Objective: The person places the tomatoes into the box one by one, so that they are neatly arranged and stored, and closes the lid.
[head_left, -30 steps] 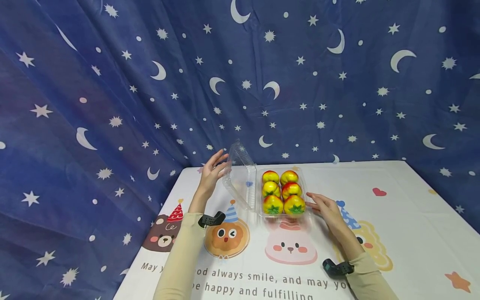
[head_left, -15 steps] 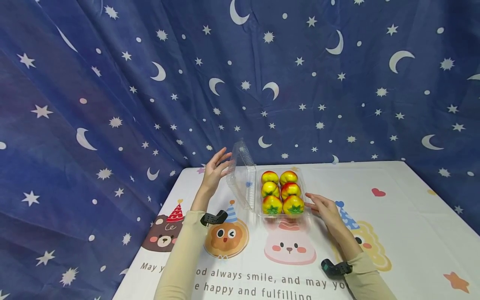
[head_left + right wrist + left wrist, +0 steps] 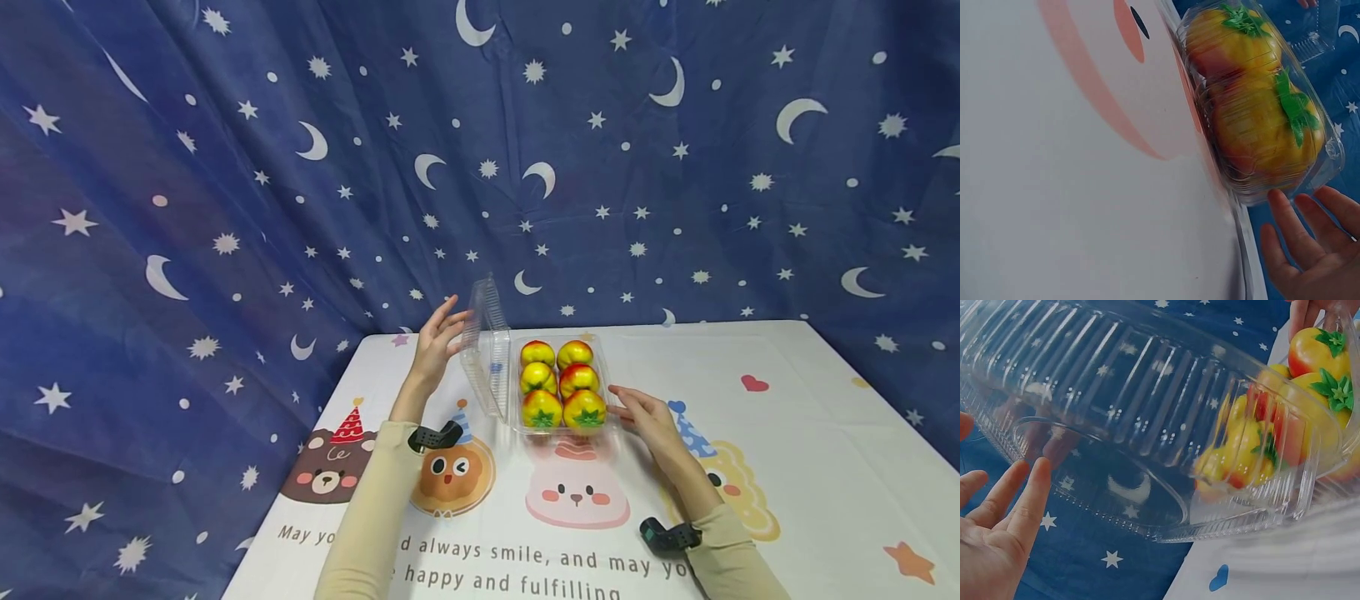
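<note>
A clear plastic clamshell box (image 3: 514, 423) holds several yellow-red artificial fruits (image 3: 538, 379) with green leafy tops, set in two rows. Its hinged lid (image 3: 487, 354) stands raised on the left side, leaning slightly outward. My left hand (image 3: 432, 350) rests its extended fingertips on the outer face of that lid; the left wrist view shows the fingers (image 3: 1034, 487) against the ribbed plastic. On the opposite side my right hand (image 3: 651, 419) has its fingertips right at the box's wall. In the right wrist view its fingers (image 3: 1291, 231) are spread at the box's corner, loosely extended.
A white tablecloth (image 3: 817, 475) with cartoon animals and lettering covers the table. Behind and to the left hangs a dark blue curtain (image 3: 360, 192) with moons and stars. Black wrist devices sit on both forearms, including one on the right sleeve (image 3: 667, 537).
My left hand has moved a little to the right, tipping the lid from a leftward lean to more nearly upright. My right hand stays at the box's side.
</note>
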`<state>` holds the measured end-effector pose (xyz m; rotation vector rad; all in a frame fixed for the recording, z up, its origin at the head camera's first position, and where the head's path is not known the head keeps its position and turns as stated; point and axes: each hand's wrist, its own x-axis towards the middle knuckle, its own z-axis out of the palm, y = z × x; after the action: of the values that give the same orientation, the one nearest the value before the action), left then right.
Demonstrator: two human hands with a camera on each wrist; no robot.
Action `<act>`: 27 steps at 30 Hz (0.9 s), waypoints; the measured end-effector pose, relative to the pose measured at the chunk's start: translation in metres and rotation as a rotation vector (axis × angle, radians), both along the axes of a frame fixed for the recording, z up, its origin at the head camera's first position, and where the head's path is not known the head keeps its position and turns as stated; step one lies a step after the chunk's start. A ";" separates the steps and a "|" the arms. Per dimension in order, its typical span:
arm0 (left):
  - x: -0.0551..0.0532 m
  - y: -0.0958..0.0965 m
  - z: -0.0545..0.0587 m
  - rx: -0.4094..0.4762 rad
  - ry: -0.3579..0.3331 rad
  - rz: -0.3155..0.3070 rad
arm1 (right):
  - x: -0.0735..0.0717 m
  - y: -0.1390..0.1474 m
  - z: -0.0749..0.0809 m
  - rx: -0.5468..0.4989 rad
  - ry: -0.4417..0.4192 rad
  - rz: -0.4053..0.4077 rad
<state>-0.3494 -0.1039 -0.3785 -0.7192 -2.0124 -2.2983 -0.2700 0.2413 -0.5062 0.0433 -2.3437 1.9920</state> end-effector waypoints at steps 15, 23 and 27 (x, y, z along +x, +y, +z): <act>-0.021 0.000 -0.024 0.057 -0.011 -0.019 | 0.000 0.002 -0.001 0.038 -0.021 -0.029; -0.018 0.001 -0.021 0.045 -0.011 -0.010 | 0.000 0.000 -0.001 0.024 -0.008 -0.020; -0.007 0.000 -0.017 0.021 0.000 -0.012 | 0.002 -0.003 -0.001 0.021 -0.019 -0.031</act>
<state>-0.3564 -0.1042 -0.3952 -0.7322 -1.9870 -2.3226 -0.2678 0.2384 -0.5077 -0.0113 -2.3618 1.9627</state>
